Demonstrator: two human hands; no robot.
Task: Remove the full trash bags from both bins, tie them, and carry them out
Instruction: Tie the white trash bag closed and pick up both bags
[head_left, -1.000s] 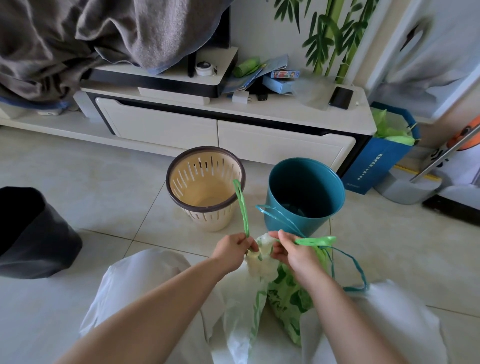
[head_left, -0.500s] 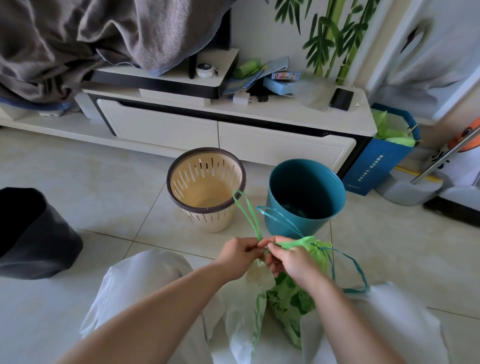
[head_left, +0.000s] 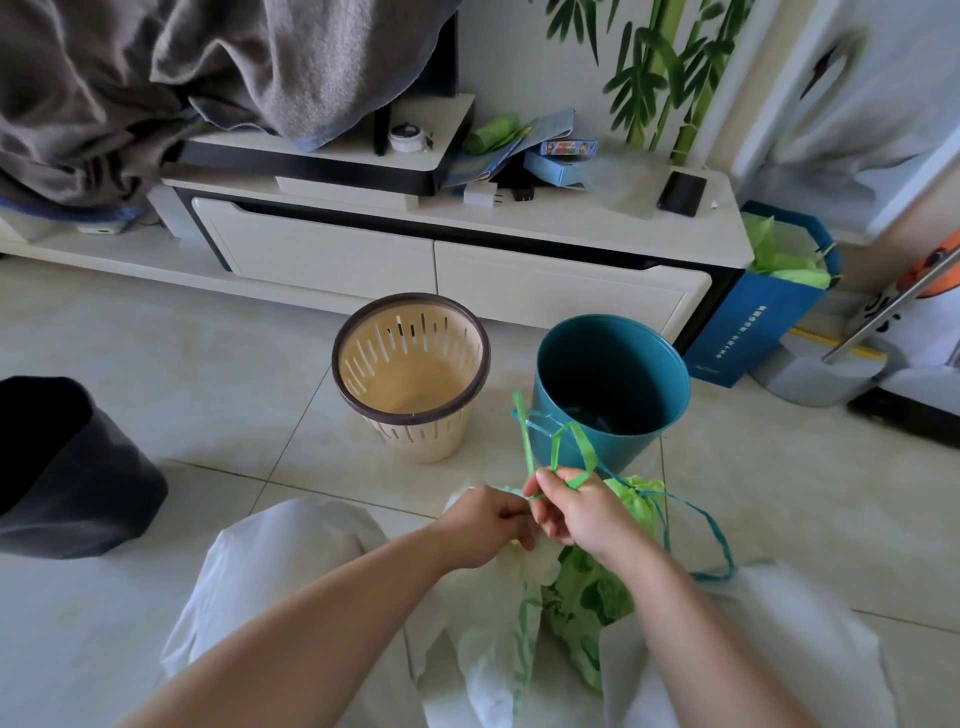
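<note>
Two trash bags rest between my knees: a white one (head_left: 498, 639) and a green leaf-patterned one (head_left: 587, 603). My left hand (head_left: 488, 525) pinches the gathered neck of the white bag. My right hand (head_left: 571, 509) holds the green drawstring (head_left: 571, 447), which loops up above my fingers. A blue drawstring (head_left: 711, 535) trails to the right of the green bag. Behind them stand the beige slotted bin (head_left: 410, 312) and the teal bin (head_left: 623, 447), both without bags.
A black bin (head_left: 62, 467) sits at the left. A white TV cabinet (head_left: 467, 270) with clutter and a phone (head_left: 681, 193) runs behind the bins. A blue paper bag (head_left: 753, 332) stands at its right end. A grey blanket (head_left: 156, 78) hangs top left.
My hands came together over the white bag's neck. The green drawstring, earlier stretched up and to the right, now forms a loop above my right hand.
</note>
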